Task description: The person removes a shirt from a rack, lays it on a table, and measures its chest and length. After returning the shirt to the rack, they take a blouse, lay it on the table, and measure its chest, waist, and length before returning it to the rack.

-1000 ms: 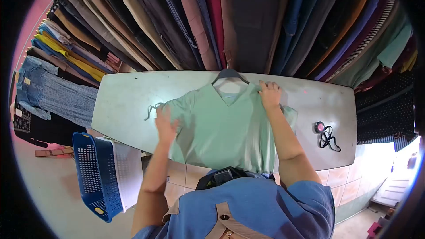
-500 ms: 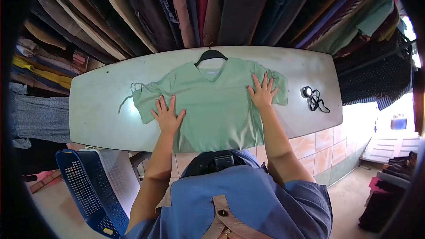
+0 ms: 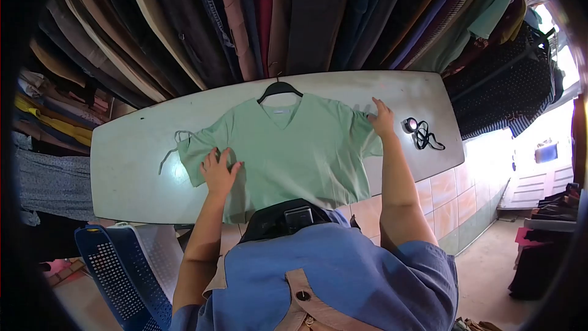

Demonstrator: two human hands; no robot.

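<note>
Now both hands lie open on the green shirt [image 3: 294, 144]. Left hand [image 3: 218, 171] presses its side; right hand [image 3: 383, 119] touches its sleeve

No text, brand, number or sign can be read anywhere in the head view. A small pale neck label shows inside the collar of the green shirt [image 3: 288, 141] lying on the bench [image 3: 122, 159], but it is too small and blurred to make out any letters
</note>
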